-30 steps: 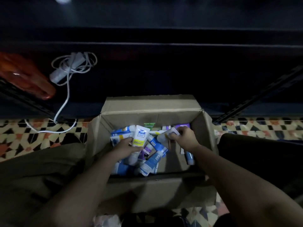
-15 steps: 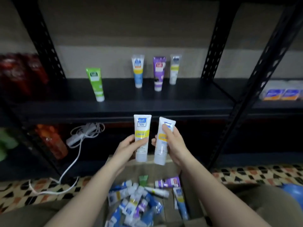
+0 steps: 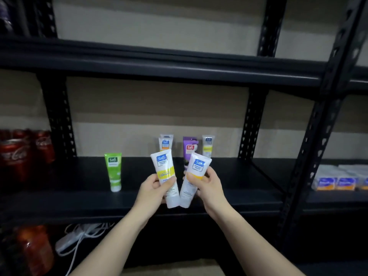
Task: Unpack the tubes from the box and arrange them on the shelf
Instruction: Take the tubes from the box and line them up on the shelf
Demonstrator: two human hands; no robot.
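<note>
Two white tubes with yellow bands are held up in front of the black shelf (image 3: 229, 188), caps down and names facing out — most likely so the person can read them and pick a spot before setting them down. The left hand (image 3: 153, 189) holds the left tube (image 3: 165, 176) around its middle, with the thumb pressed across the front and the other fingers curled behind it. The right hand (image 3: 208, 187) holds the right tube (image 3: 194, 176) the same way, thumb on the front and fingers wrapped round the back. Both hands are closed snugly on their tubes, not open at all. The two tubes lean away from each other at the top and almost touch at the caps. On the shelf behind them, four tubes stand upright on their caps — a green tube (image 3: 114, 172) off to the left by itself, then a white and blue tube (image 3: 165, 143), a purple tube (image 3: 189, 148) and a small white tube (image 3: 207, 146) close to the wall. The box cannot be seen here. I think the new tubes will go near the ones that look like them.
</note>
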